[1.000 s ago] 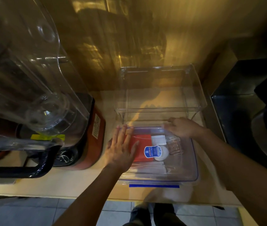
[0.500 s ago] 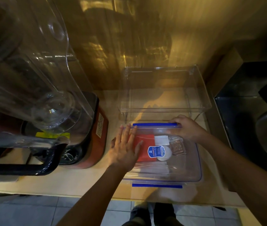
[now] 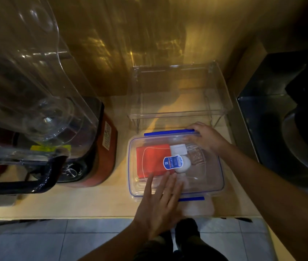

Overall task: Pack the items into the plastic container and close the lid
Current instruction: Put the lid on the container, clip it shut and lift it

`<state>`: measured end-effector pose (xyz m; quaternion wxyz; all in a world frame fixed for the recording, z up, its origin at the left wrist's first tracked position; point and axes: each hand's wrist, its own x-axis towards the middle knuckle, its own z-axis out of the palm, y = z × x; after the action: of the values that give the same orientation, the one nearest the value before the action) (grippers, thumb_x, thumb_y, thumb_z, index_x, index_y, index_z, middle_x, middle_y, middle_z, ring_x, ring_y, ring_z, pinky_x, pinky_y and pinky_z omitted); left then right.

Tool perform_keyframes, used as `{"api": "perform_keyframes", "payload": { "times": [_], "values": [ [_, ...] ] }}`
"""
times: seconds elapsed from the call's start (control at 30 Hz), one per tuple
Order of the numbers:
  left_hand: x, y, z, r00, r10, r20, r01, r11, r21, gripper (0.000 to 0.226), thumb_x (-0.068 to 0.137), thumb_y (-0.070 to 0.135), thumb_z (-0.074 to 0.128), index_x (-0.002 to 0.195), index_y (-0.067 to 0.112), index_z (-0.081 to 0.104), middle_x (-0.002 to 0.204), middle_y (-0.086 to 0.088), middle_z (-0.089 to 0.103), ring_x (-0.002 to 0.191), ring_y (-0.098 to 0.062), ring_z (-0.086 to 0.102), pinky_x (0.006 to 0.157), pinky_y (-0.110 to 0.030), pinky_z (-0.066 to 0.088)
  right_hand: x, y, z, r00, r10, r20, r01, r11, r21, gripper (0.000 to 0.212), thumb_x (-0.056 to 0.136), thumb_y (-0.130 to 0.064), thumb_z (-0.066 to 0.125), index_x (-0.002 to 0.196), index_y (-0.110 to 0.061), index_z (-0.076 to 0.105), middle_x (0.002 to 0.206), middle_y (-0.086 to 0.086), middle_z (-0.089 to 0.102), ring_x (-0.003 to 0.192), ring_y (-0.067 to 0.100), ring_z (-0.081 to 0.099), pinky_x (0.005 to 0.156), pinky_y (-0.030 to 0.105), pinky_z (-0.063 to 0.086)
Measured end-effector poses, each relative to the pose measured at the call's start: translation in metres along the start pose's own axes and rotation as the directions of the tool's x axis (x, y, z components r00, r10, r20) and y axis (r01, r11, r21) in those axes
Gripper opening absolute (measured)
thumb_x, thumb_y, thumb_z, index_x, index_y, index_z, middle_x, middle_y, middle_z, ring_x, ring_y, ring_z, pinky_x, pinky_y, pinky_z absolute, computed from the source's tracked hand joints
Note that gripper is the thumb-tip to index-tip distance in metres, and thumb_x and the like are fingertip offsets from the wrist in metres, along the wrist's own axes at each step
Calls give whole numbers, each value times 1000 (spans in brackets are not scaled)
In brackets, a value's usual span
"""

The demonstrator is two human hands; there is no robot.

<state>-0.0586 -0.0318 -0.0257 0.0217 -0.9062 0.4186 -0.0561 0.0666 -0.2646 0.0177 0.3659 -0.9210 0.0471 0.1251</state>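
Observation:
A clear plastic container (image 3: pixel 211 178) with blue latches sits on the counter, its clear lid lying on top. Through the lid I see a red flat item (image 3: pixel 150 160), a small white block (image 3: pixel 177 149), a white round item with a blue label (image 3: pixel 174 162) and a clear packet (image 3: pixel 196 154). My left hand (image 3: pixel 159 201) lies flat, fingers spread, on the lid's near left part. My right hand (image 3: pixel 205 136) presses on the far right corner, fingers at the far blue latch (image 3: pixel 168 132). The near blue latch (image 3: pixel 192 199) sticks out at the front.
A blender with a clear jug (image 3: pixel 27 81) and red base (image 3: pixel 104 147) stands at the left. A clear plastic rack (image 3: pixel 179 91) sits behind the container. A dark appliance (image 3: pixel 284 119) is at the right. The counter edge (image 3: pixel 74 217) runs in front, tiled floor below.
My left hand slid from the container's far left side to the near part of the lid. The far blue latch came into view under my right hand, which stays at the far right corner.

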Motion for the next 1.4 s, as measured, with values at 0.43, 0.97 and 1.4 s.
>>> {"api": "perform_keyframes", "payload": {
  "times": [0.43,0.97,1.4],
  "values": [
    [3,-10,-47,982,119,147,-128,990,52,77,62,45,74,131,18,52,132,-5,59,122,-21,56,99,-42,44,-12,-5,-2,1000,24,-5,-23,999,38,47,84,-34,64,126,-17,53,125,5,56,108,22,56,95,46,49],
    [79,-11,-36,889,434,146,-385,881,-275,76,79,39,65,143,12,33,153,-14,30,144,-28,18,117,-36,-6,-13,-3,-1,999,14,45,-15,1000,8,47,86,-33,62,128,-14,51,126,8,58,109,22,57,95,46,49],
    [80,-21,-36,860,479,174,-396,843,-365,66,84,39,61,140,14,38,152,-7,36,145,-24,17,118,-39,-4,18,-46,28,973,-97,211,162,935,-315,55,87,-49,53,136,-26,43,134,5,52,126,24,44,103,45,24]
  ]
}}
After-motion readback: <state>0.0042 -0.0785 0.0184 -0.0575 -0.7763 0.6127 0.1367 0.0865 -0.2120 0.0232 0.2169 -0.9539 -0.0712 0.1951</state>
